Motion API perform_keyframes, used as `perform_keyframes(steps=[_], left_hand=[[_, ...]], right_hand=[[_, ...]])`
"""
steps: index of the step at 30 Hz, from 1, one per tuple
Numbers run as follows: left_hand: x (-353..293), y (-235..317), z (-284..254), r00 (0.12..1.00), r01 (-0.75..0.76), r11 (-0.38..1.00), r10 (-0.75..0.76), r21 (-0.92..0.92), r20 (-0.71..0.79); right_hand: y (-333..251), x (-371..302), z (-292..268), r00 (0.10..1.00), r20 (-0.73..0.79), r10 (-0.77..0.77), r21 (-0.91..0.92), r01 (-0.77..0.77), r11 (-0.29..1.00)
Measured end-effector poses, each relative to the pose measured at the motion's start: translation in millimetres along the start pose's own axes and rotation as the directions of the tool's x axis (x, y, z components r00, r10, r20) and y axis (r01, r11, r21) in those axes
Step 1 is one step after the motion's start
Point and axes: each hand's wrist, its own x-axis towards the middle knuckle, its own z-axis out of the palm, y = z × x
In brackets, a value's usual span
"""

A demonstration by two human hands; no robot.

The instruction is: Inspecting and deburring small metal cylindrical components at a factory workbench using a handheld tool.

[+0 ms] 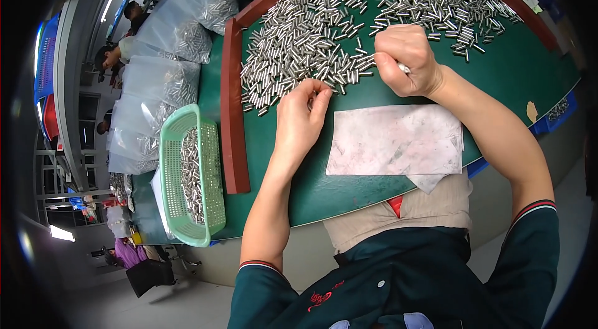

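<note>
Many short silver metal pins [299, 36] lie in a wide heap across the far part of the green tabletop [293, 186]. My left hand [302, 114] is at the near left edge of the heap, thumb and fingers curled together. A silvery glint shows between them, too small to make out. Farther right, my right hand [408, 61] is closed in a fist just above the table. A small white thing [403, 69] pokes out of this fist; the rest of it is hidden by the fingers. Nearer to me lies a stained whitish cloth [395, 142].
A dark red wooden border [233, 111] edges the heap on the left and far sides. Left of it stands a light green plastic basket [215, 204] holding pins. Several clear bags of pins [187, 42] line the left. A blue tray [554, 114] is at the right edge.
</note>
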Motion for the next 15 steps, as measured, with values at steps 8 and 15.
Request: perform_keyframes(steps=[8, 15], left_hand=[[-3.6, 8.5, 7.2, 0.991, -0.136, 0.953, 0.125, 0.270, 0.055], [1.4, 12.0, -11.0, 0.906, 0.422, 0.473, -0.243, -0.774, 0.346]], right_hand=[[1.0, -1.4, -0.1, 0.999, 0.011, 0.042, 0.000, -0.042, 0.999], [-6.9, 1.6, 3.7, 0.999, 0.042, 0.033, 0.039, -0.035, 0.999]])
